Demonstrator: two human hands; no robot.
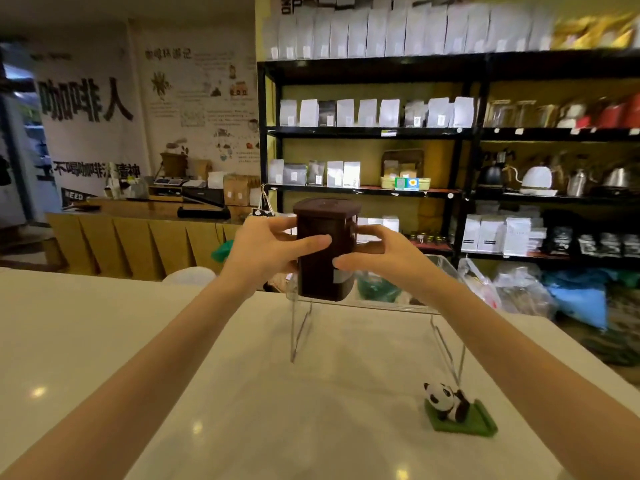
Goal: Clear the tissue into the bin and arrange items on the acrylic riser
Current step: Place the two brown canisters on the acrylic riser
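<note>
Together we wrap our left hand (266,251) and right hand (388,256) around the dark canister (325,251), holding it upright at the left end of the acrylic riser (377,306) near the worktop's (121,341) far edge, so it lands squarely.

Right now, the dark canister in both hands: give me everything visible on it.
The dark canister is a tall, square-sided container with rounded corners, dark brown and looking like tinted plastic, closed by a matching lid with a rim. A pale label patch shows low on its right face. It stands upright at the left end of the clear acrylic riser, its base at the top surface; full contact cannot be told. The left hand and right hand clasp its sides. Contents are not visible.
</note>
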